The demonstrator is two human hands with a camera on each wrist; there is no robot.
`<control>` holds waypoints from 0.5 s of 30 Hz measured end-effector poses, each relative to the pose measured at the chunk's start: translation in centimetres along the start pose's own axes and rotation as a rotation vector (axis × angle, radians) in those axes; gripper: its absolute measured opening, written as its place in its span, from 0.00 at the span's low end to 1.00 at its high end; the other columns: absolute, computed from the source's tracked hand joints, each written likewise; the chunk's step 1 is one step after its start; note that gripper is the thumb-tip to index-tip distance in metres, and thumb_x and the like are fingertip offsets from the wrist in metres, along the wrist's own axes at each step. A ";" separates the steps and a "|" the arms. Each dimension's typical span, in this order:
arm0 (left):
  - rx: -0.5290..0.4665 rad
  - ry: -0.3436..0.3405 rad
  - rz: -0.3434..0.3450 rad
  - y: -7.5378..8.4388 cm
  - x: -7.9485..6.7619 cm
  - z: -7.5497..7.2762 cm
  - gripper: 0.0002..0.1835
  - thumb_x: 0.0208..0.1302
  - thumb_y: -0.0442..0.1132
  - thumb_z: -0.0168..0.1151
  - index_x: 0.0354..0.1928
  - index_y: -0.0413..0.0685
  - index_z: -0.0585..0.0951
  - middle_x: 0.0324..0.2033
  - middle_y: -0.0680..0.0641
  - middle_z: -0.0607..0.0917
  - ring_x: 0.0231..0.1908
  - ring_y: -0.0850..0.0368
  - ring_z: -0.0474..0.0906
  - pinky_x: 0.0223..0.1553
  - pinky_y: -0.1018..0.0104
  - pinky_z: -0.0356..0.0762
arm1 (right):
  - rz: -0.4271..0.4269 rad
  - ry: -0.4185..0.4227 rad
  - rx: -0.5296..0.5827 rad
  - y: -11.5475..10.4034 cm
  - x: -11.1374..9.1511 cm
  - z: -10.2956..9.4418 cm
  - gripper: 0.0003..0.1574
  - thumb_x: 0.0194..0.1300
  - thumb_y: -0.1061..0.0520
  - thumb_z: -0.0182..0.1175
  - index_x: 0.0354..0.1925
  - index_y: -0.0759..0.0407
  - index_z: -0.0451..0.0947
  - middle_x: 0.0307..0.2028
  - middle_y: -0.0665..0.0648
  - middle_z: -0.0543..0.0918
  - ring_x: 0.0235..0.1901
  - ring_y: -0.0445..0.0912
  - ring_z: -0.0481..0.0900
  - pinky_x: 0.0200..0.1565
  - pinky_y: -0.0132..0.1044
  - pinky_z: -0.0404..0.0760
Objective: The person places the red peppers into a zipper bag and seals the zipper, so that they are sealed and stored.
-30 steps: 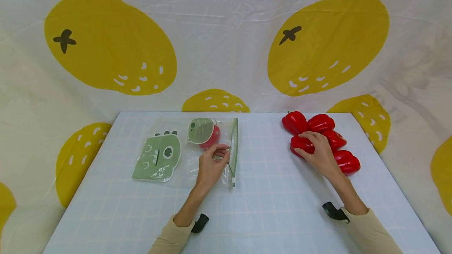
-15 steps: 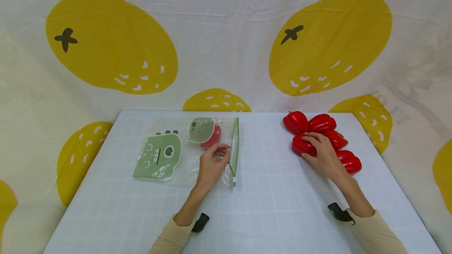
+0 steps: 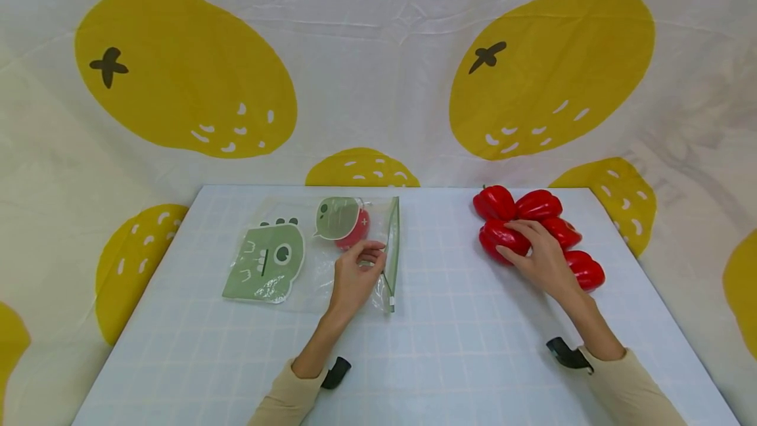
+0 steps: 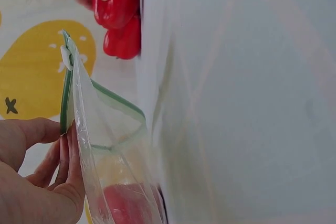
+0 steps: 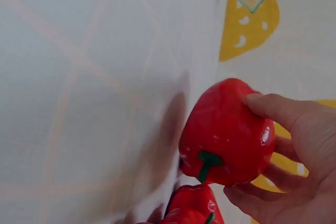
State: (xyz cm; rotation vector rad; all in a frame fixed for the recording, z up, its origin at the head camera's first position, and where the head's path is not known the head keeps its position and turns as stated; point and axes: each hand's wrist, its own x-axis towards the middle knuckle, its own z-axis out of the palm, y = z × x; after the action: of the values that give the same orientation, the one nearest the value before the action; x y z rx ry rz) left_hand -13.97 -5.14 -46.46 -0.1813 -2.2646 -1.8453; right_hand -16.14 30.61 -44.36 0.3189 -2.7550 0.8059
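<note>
My left hand (image 3: 357,278) pinches the upper edge of a clear zip bag (image 3: 319,281) with a green zip strip, so its mouth gapes in the left wrist view. The bag has a green dinosaur print, and a red bell pepper (image 4: 128,203) lies inside it. On the right, my right hand (image 3: 541,258) holds another red bell pepper (image 5: 226,129) between thumb and fingers. Its green stem faces the right wrist camera, and a shadow falls on the table beside it. Several more red bell peppers (image 3: 538,205) lie clustered around that hand.
The table (image 3: 437,347) has a pale checked cover. A white cloth with yellow fruit prints (image 3: 550,71) hangs behind its back edge. The white zip slider (image 4: 66,57) sits near one end of the bag's strip.
The right hand's pepper has come up and slightly left, looking larger now than half a second ago. The left hand and the bag stay in place.
</note>
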 end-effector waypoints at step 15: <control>0.025 -0.007 -0.022 0.2 -0.1 0.1 0.08 0.65 0.30 0.68 0.45 0.40 0.86 0.37 0.44 0.87 0.37 0.50 0.84 0.39 0.74 0.84 | 0.028 0.069 0.176 -2.0 1.2 0.7 0.35 0.59 0.58 0.76 0.63 0.61 0.77 0.59 0.66 0.79 0.58 0.62 0.75 0.52 0.67 0.80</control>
State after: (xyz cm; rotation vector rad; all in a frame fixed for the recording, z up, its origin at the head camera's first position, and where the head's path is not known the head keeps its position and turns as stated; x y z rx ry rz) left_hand -13.79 -5.03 -46.30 -0.1599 -2.3028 -1.8291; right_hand -16.83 28.42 -43.57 0.2805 -2.6358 1.0498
